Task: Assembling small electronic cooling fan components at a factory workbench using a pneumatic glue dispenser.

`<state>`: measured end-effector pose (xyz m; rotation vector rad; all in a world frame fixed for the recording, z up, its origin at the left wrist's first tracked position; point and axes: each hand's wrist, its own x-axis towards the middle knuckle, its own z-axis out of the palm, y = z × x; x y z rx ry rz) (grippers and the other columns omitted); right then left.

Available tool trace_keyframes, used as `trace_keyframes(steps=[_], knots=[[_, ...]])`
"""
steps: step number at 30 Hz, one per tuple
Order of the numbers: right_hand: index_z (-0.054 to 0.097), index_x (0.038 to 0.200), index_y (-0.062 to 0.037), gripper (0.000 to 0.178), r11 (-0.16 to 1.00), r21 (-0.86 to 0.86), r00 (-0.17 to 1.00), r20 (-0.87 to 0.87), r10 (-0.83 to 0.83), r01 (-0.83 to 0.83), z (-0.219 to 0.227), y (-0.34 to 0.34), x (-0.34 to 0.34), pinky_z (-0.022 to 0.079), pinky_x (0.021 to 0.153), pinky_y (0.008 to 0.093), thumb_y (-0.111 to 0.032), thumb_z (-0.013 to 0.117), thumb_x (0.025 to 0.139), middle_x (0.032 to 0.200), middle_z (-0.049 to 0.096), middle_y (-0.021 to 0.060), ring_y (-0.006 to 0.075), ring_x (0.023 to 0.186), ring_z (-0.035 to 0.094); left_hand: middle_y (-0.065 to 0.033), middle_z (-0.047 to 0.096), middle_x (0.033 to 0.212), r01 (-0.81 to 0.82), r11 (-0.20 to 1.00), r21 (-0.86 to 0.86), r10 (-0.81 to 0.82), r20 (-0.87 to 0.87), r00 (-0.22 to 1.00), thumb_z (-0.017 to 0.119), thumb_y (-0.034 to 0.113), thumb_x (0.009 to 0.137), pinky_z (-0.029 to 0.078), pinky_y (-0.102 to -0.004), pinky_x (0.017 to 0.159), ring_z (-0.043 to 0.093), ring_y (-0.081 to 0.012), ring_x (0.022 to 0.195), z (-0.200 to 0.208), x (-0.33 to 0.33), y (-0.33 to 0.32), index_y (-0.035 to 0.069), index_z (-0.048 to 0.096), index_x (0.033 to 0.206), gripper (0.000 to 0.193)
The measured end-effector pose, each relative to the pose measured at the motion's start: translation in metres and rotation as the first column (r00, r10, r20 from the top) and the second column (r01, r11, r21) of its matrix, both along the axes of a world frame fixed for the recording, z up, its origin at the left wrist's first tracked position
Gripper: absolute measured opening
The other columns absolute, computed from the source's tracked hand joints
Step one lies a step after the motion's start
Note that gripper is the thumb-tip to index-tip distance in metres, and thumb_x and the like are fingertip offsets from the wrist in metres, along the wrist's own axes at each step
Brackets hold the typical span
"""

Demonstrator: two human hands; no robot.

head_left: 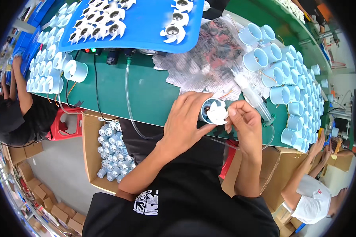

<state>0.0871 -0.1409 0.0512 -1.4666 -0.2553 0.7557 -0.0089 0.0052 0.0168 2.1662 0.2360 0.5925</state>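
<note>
Closely held: cup [204, 111] and fan [217, 113] at the edge of the table [154, 94]

The left hand [182, 123] wraps the blue cup, fingers and thumb on opposite sides; the white fan covers part of its mouth. The right hand [246, 118] bends thumb and forefinger beside the fan; whether they pinch it, I cannot tell.

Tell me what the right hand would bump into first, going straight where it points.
Probably the white fan wheel at the mouth of the light-blue cup; the right hand is right beside it, though contact is unclear.
</note>
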Motion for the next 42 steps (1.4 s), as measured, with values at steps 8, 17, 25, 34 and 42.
trace_keyframes(steps=[8,17,25,34,42], knots=[[0.056,0.093,0.0006,0.008,0.984,-0.173,0.983,0.171,0.069,-0.040,0.005,0.012,-0.011,0.040,0.056,0.0190,-0.007,0.060,0.091,0.074,0.058,-0.0007,0.0040,0.063,0.051,-0.0122,0.060,0.111,-0.036,0.999,-0.029,0.035,-0.006,0.999,0.082,0.010,0.061,0.044,-0.0404,0.091,0.053,-0.0323,0.107,-0.005,-0.005,-0.005,0.005,0.057,0.118,0.063],[0.066,0.091,-0.0026,0.008,0.929,-0.355,0.719,0.620,0.314,-0.099,0.032,0.016,-0.007,0.032,0.048,0.0218,-0.002,0.068,0.083,0.067,0.052,0.0015,0.0054,0.054,0.043,-0.0109,0.058,0.113,-0.007,0.999,-0.038,0.007,0.009,1.000,0.082,0.013,0.063,0.043,-0.0405,0.093,0.052,-0.0315,0.108,-0.004,-0.006,0.000,0.007,0.054,0.121,0.065],[0.068,0.090,-0.0036,0.014,0.899,-0.435,0.658,0.661,0.361,-0.057,0.035,0.019,0.000,0.034,0.047,0.0276,-0.001,0.072,0.077,0.064,0.051,0.0048,0.0120,0.050,0.044,-0.0112,0.055,0.113,0.027,1.000,-0.009,-0.027,0.048,0.998,0.080,0.013,0.064,0.041,-0.0401,0.093,0.049,-0.0303,0.110,-0.008,-0.003,-0.002,0.004,0.048,0.124,0.069],[0.041,0.054,-0.0005,0.040,0.990,-0.046,0.218,0.976,0.015,0.136,0.022,0.017,-0.010,0.030,0.044,0.0330,-0.012,0.039,0.092,0.048,0.037,0.0088,0.0191,0.043,0.034,-0.0106,0.058,0.111,-0.133,0.987,-0.086,0.140,0.091,0.986,0.080,0.018,0.063,0.042,-0.0404,0.094,0.052,-0.0311,0.107,-0.016,-0.017,-0.002,0.009,0.051,0.124,0.068],[0.024,0.051,-0.0110,0.053,0.960,0.066,0.643,0.730,-0.232,0.271,-0.017,-0.005,0.010,0.024,0.060,0.0327,-0.023,0.037,0.101,0.057,0.019,0.0000,0.0147,0.057,0.025,-0.0124,0.053,0.122,-0.136,0.963,-0.231,0.215,0.364,0.906,0.078,0.021,0.074,0.043,-0.0437,0.089,0.052,-0.0346,0.112,-0.026,-0.134,-0.003,0.021,0.065,0.097,0.026]])
